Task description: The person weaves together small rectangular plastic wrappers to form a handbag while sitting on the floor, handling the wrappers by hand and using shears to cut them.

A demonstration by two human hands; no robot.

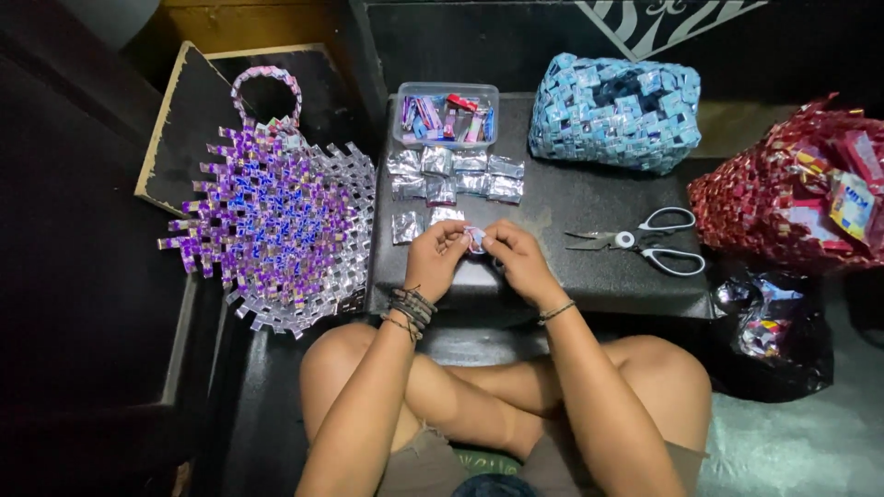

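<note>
Am seeing crossed legs nearest, forearms reaching onto dark low table (589,276). Left hand (436,259) and right hand (517,260) meeting at near table edge, fingertips of both pinching small folded wrapper strip (476,239) between them. Scissors (645,241) lying right of hands. Silver folded pieces (453,177) sitting just beyond hands. Clear tub (447,116) of wrappers resting farther back. Purple woven mat (276,216) lying left; blue woven bag (615,112) standing far right.

Small folded wrapper strip (475,239), silvery w/ pink-blue print, pinched betw fingertips of both hands, frame centre, just above the dark board's near edge, mostly hidden by fingers
</note>
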